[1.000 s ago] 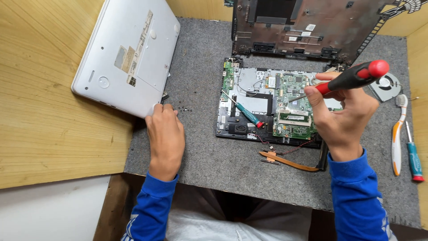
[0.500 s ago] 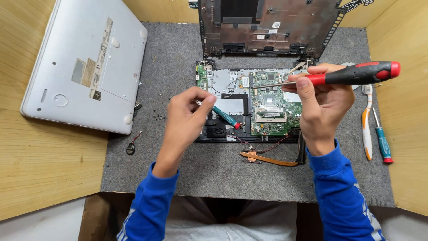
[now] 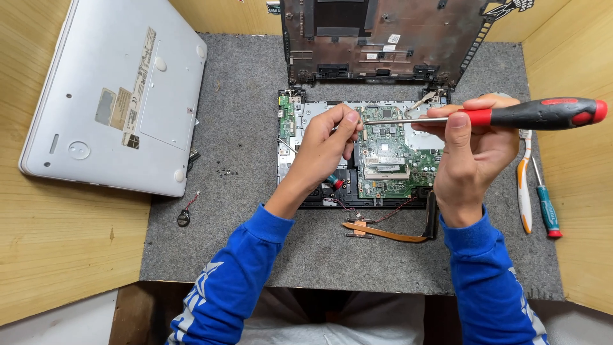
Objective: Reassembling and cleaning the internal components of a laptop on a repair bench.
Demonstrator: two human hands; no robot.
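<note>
Gripping red-black screwdriver (image 3: pixel 511 115) in right hand (image 3: pixel 472 150), left hand (image 3: pixel 329 144) fingers pinched at tip (over motherboard (image 3: pixel 386 160)), grey mat (image 3: pixel 249 217) open leftward

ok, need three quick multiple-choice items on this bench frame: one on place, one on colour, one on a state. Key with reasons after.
1. Where does the silver laptop base cover lie?
A. Left of the open laptop
B. Right of the open laptop
C. On top of the motherboard

2. What colour is the handle of the screwdriver in the right hand?
A. Blue and white
B. Red and black
C. All yellow

3. How does the left hand stand?
A. Flat on the grey mat
B. Holding the base cover
C. Fingertips pinched at the screwdriver's tip

Key:
1 A: the cover rests upside down at the left edge of the grey mat, apart from the motherboard.
2 B: a black grip with red ends shows.
3 C: the fingers meet at the shaft's tip, above the board.
</note>
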